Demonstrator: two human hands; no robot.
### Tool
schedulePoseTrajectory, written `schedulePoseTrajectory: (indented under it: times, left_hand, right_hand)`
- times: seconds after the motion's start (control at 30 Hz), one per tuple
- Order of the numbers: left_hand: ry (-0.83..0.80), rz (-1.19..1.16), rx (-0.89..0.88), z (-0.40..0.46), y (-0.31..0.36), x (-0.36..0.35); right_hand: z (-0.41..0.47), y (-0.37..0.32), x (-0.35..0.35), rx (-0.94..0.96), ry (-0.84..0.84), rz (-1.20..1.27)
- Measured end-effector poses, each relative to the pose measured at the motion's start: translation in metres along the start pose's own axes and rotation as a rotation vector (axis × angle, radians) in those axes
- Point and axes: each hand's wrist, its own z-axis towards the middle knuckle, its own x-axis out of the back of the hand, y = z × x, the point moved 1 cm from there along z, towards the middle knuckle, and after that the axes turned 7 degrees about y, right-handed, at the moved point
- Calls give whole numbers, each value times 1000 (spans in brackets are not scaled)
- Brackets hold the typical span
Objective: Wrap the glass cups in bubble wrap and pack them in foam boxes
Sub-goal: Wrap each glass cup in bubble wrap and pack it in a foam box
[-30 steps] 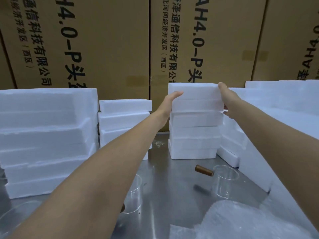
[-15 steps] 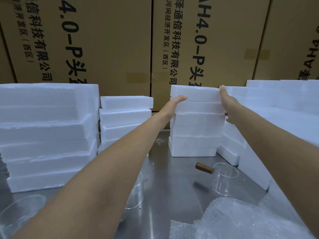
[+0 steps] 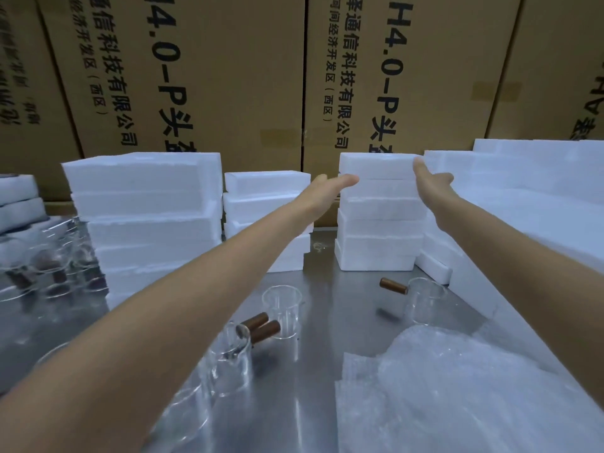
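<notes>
Big wall of printed cardboard cartons (image 3: 212,76) fills the twelve o'clock backdrop, and in front of it, spread over the steel table (image 3: 330,322), stand the white foam stacks: the broad stack (image 3: 143,204) at ten o'clock, a lower one (image 3: 266,197) beside it, more foam banked along two to three o'clock, and dead ahead at one o'clock the narrow stack of foam boxes (image 3: 379,217) both arms are stretched toward. The left hand (image 3: 330,186) lies flat, fingers straight, against the stack's left edge just under the top box (image 3: 376,165); the right hand (image 3: 428,179) is spread open at its right edge, thumb out, touching or just beside it, I can't tell which. Nothing is gripped. The risk, as I judge it: two flat palms squeezing light foam can slip, or drag the box beneath along and tip the whole column onto the glass below. And there's glass in the way — one glass cup (image 3: 425,299) with a brown handle at four o'clock, right under that stack, another cup (image 3: 282,312) at six o'clock under the left forearm, more lying nearer and, blurred, at nine o'clock. The bubble wrap (image 3: 457,393) waits heaped at five o'clock, and no cup is wrapped yet.
</notes>
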Motion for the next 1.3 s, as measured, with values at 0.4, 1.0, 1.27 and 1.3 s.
schedulePoseTrajectory:
  times: [0.4,1.0,1.27,1.3]
  left_hand:
    - [10,206,-224,-187,-68,-8]
    - [367,357,-608,-251,-115,-8]
    - [249,59,-357,-242,-126,-3]
    - [220,-70,-268,-241,-126,-1]
  right_hand:
    - [-69,135,6,135,-236,-701]
    - [-270,67,-7,-58,-537,120]
    - [-281,99,-15,105,-347,-17]
    - [-277,99,-14,112,-324,12]
